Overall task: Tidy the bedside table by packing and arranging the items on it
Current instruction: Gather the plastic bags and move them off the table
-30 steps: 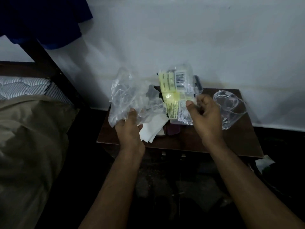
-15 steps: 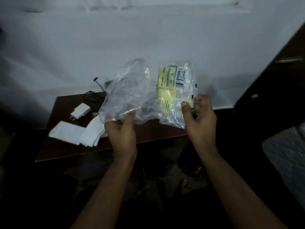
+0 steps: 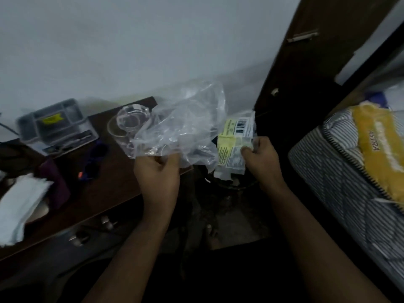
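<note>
Clear plastic bag (image 3: pixel 183 123): crumpled and raised, held past the right end of the counter, its lower left corner over the counter's far right corner.
Left hand (image 3: pixel 157 171): fingers curled closed, pinching the bag's bottom edge from below.
Yellow packet (image 3: pixel 235 143): a yellow and white wrapper with a barcode, upright just right of the bag and touching its folds, held over the dark floor gap.
Right hand (image 3: pixel 261 157): thumb and fingers pressed together on the packet's right edge.
Counter (image 3: pixel 113 184): dark wood, running from lower left to upper right; its right end stops under the bag, and two drawer knobs show on its front.
Glass mug (image 3: pixel 127 125): clear, on the far right part of the counter, partly behind the bag.
Grey organiser tray (image 3: pixel 55 126): compartmented, at the back edge near the wall, well left of the mug.
White tissues (image 3: pixel 20 204): at the left front edge, blurred.
Purple objects (image 3: pixel 96 157): between tray and front edge, too blurred to name.
Open room: the bare wood between the mug and the front edge; the floor gap between the counter and the bed.
Bed (image 3: pixel 349 178): striped mattress at right, a yellow package (image 3: pixel 381 154) lying on it.
Change: half a second ago the view faced the counter's left part with a white charger and cable; now it has swung right, bringing in the tray, mug and bed, while both hands keep the same grips.
</note>
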Available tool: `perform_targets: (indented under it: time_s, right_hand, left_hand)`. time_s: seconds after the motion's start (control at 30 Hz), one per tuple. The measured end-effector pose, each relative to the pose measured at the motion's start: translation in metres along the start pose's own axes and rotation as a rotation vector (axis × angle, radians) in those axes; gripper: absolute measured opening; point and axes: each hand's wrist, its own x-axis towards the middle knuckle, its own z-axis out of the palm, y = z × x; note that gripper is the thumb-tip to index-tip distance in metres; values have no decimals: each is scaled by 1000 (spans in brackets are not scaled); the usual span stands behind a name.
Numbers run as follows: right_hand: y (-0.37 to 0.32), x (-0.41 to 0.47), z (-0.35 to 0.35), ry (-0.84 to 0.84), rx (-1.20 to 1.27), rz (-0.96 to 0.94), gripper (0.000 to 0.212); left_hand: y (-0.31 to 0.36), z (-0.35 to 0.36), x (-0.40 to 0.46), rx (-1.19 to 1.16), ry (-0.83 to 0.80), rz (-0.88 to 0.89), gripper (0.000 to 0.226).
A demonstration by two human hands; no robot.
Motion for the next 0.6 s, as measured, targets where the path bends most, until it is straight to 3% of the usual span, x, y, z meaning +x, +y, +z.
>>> perform_targets:
  time_s: [0.1, 0.2, 0.33, 0.5, 0.6]
  right_hand:
    - [14, 15, 1, -47, -59, 79, 27]
    - [27, 27, 4, -74, -49, 153, 38]
    - [30, 31, 6, -184, -2, 232, 67]
    - [23, 27, 5, -148, -1, 98, 74]
    - [11, 18, 5, -295, 137, -2, 81]
  left_hand:
    - [-15, 19, 0, 69, -66, -64, 17]
    - [-26, 30, 4, 107, -108, -112, 30]
    - [-39, 38, 8, 148, -142, -162, 35]
    - [-48, 48, 4, 171, -140, -243, 35]
    - [-54, 52, -1, 156, -174, -292, 41]
